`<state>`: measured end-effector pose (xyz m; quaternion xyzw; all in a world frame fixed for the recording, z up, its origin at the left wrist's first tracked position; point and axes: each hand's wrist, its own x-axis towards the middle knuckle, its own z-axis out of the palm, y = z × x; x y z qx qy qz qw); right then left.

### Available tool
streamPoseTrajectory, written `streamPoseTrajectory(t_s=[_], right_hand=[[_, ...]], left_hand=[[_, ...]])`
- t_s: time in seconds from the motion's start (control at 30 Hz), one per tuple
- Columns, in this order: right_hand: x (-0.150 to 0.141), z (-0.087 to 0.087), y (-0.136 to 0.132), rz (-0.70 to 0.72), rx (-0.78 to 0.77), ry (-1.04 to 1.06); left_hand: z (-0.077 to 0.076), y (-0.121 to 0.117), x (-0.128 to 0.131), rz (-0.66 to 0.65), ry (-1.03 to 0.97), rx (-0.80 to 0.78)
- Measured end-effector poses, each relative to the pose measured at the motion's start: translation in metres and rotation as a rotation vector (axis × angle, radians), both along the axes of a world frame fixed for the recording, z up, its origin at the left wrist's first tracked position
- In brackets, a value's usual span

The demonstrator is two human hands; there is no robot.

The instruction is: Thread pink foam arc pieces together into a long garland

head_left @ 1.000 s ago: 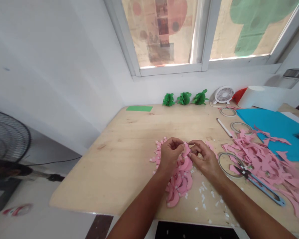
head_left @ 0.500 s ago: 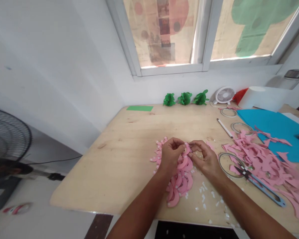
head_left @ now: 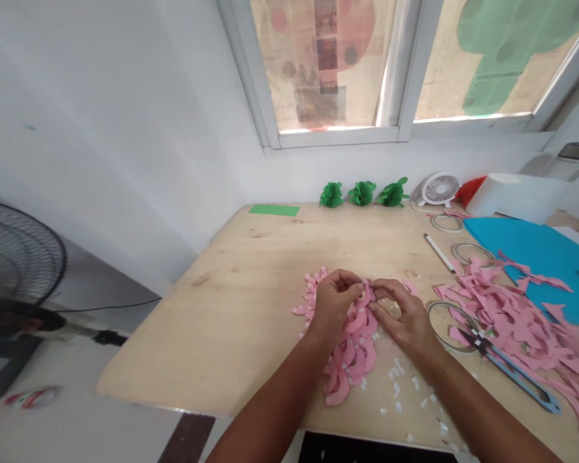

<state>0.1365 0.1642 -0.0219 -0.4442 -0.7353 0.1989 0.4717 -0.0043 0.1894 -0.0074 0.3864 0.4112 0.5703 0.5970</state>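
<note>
My left hand (head_left: 335, 299) pinches a curved pink paper piece (head_left: 365, 296) from its left side, fingers closed. On the other side of it, my right hand (head_left: 405, 315) has its thumb and fingertips closed at the piece's edge. Under and around the hands lies a cluster of curved pink paper pieces (head_left: 338, 386), many with small white squares at their ends. Part of that cluster is hidden by my left hand and wrist. Small white scraps (head_left: 398, 389) are scattered on the table below my right hand.
Blue-handled scissors (head_left: 516, 373) rest by a tape roll (head_left: 451, 326) and a heap of pink paper scraps (head_left: 516, 315). Blue sheets (head_left: 535, 257), a white pen (head_left: 439, 252) and a small fan (head_left: 441, 189) are farther right. Green paper shapes (head_left: 361, 193) stand along the wall.
The view has shifted slightly, so everything sits a little farther right. Both hands stay at the same pink piece, with hardly any movement.
</note>
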Motion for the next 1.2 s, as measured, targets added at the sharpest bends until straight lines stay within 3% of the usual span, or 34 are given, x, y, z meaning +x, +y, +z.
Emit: streamPoseTrajectory(t_s=[0.2,0.63,0.93,1.2], right_hand=[[0.001,0.002,-0.003,-0.006,0.095,-0.071],[0.001,0.011,-0.007,0.019,0.098,-0.078],[0.0,0.008,-0.005,0.065,-0.158,0.255],[0.002,0.009,0.001,0.286,-0.509,0.666]], left_hand=[[0.001,0.0,-0.001,-0.029,-0.056,-0.01],[0.015,0.0,-0.012,-0.292,-0.316,-0.192],[0.011,-0.001,-0.014,-0.381,-0.279,-0.179],[0.018,-0.004,-0.018,-0.463,-0.313,-0.146]])
